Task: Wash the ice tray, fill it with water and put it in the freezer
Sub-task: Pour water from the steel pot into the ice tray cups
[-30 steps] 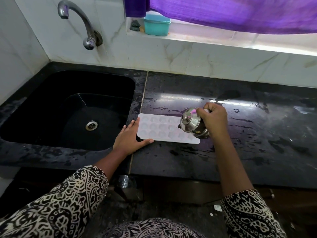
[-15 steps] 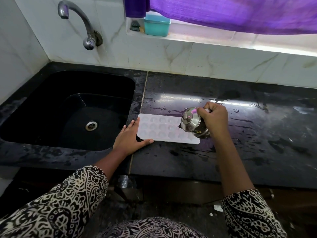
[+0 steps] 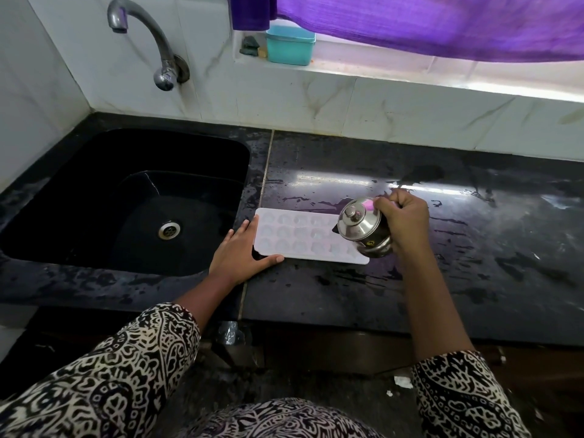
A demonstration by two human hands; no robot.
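Observation:
A white ice tray [image 3: 297,237] lies flat on the wet black counter [image 3: 474,248], just right of the sink. My left hand [image 3: 241,257] rests against the tray's left end, fingers straight, thumb along its near edge. My right hand [image 3: 403,221] grips a small steel lidded jug [image 3: 361,227], tilted over the tray's right end with its spout pointing down at the cells. The jug hides the tray's far right cells.
A black sink [image 3: 126,197] with a metal drain sits at the left, under a wall tap [image 3: 151,42]. On the window ledge stands a teal box [image 3: 290,45], below a purple curtain [image 3: 410,23]. The counter is streaked with water.
The jug has shifted slightly over the tray's right end. My left hand and the tray have stayed where they were.

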